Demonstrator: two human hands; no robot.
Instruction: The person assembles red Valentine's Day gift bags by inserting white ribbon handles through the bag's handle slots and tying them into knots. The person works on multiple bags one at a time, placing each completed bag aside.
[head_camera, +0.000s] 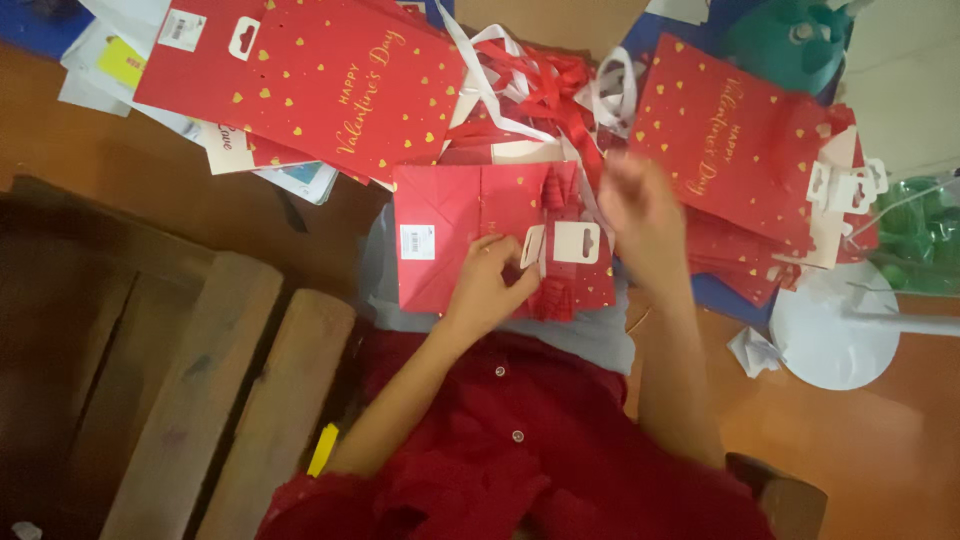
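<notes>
A flat red gift bag (455, 225) with gold hearts lies on my lap, bottom flap and a white sticker facing up. My left hand (488, 283) presses on it and pinches a white hang tag (566, 243) at its right part. My right hand (640, 210), blurred, hovers over the bag's right edge near red and white ribbon handles (540, 90); whether it grips anything cannot be told. I wear a red buttoned top.
A pile of flat red gift bags (330, 75) lies at the upper left, another pile (745, 150) at the right. A wooden bench (200, 400) stands left. A white round disc (835, 335) and green plastic (920, 235) lie on the orange floor.
</notes>
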